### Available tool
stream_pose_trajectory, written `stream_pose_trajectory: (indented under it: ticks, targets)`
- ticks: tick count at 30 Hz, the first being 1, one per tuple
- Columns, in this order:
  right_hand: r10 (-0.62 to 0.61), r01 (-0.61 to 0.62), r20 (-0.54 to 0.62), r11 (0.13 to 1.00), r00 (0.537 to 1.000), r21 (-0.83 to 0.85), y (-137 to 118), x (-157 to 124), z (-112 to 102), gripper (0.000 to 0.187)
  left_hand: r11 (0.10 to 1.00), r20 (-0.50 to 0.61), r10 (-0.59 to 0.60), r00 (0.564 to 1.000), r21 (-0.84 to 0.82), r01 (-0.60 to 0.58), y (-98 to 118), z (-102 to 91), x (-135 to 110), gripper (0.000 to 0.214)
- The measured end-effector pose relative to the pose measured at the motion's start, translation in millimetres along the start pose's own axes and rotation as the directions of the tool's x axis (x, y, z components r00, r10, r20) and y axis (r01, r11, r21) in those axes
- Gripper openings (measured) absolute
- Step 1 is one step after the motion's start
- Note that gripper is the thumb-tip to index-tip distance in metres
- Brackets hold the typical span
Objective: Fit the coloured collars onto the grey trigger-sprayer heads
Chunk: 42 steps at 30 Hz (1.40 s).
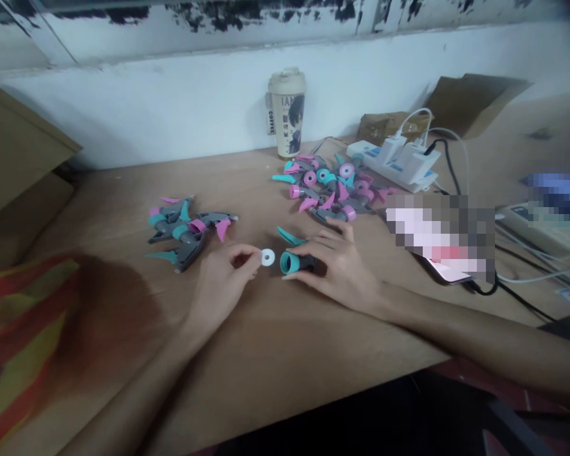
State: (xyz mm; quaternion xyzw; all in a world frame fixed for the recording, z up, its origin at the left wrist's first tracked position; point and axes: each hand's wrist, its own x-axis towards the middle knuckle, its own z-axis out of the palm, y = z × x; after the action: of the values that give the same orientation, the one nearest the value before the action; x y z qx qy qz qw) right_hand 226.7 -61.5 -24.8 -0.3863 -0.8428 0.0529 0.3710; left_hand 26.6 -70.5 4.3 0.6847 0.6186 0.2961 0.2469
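The left hand (221, 282) pinches a white washer (268, 257), one edge hidden by the fingertips. Just beside it, the right hand (344, 269) is closed around a teal-collared spray head (295, 263), covering much of its gray body. Beyond, piled spray heads (330, 182) overlap; pixelation obscures the phone (437, 247).

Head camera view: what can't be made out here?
All in the head view:
Teal-and-grey plastic spray head: grey body partly hidden by the right hand.
Flat white ring: left edge covered by the left hand.
Red-and-yellow striped material: blurred, cut off by the picture's left edge.
Rectangular pink-and-white phone: display hidden by pixelation.
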Motion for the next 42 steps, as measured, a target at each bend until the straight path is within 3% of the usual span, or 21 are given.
stream_pose_trajectory:
  ticks: [3, 6, 9, 12, 15, 20, 25, 32, 42]
  targets:
    - [0.043, -0.043, 0.001, 0.994, 0.999, 0.1, 6, 2, -2, 0.027, 0.973, 0.102, -0.027, 0.994, -0.226, 0.049, 5, -3.8, 1, 0.022]
    - [0.04, -0.042, 0.015, 0.982, 0.999, 0.186, 8, 3, -2, 0.029, 0.959, 0.165, 0.019, 0.986, -0.28, 0.029, 9, -0.6, -1, 0.021]
    - [0.013, -0.02, 0.032, 0.968, 0.999, 0.248, 8, 2, -1, 0.027, 0.971, 0.14, 0.091, 0.986, -0.233, -0.057, 6, 6.6, -5, 0.02]
    - [0.01, -0.018, 0.031, 0.961, 0.999, 0.278, 7, 0, 1, 0.027, 0.977, 0.005, 0.187, 0.982, -0.102, -0.185, 2, 13.0, -9, 0.017]
    - [0.009, -0.016, 0.023, 0.956, 1.0, 0.292, 7, 0, 1, 0.027, 0.972, -0.112, 0.232, 0.966, -0.017, -0.236, 2, 15.8, -13, 0.012]
    - [0.001, -0.007, 0.019, 0.956, 1.0, 0.295, 9, 1, 2, 0.026, 0.948, -0.12, 0.318, 0.941, 0.066, -0.312, 6, 13.4, -17, 0.009]
    - [-0.034, 0.031, 0.01, 0.966, 0.999, 0.258, 9, 2, 1, 0.026, 0.945, -0.085, 0.313, 0.946, 0.123, -0.302, 9, 9.9, -18, 0.01]
    - [-0.175, 0.175, -0.016, 0.973, 0.985, 0.152, 10, -1, 2, 0.023, 0.942, -0.054, 0.315, 0.948, 0.139, -0.305, 11, 11.8, -20, 0.008]
    - [-0.226, 0.229, -0.044, 0.97, 0.973, 0.083, 10, 0, 1, 0.021, 0.963, -0.144, 0.261, 0.955, 0.107, -0.247, 6, 19.4, -23, 0.004]
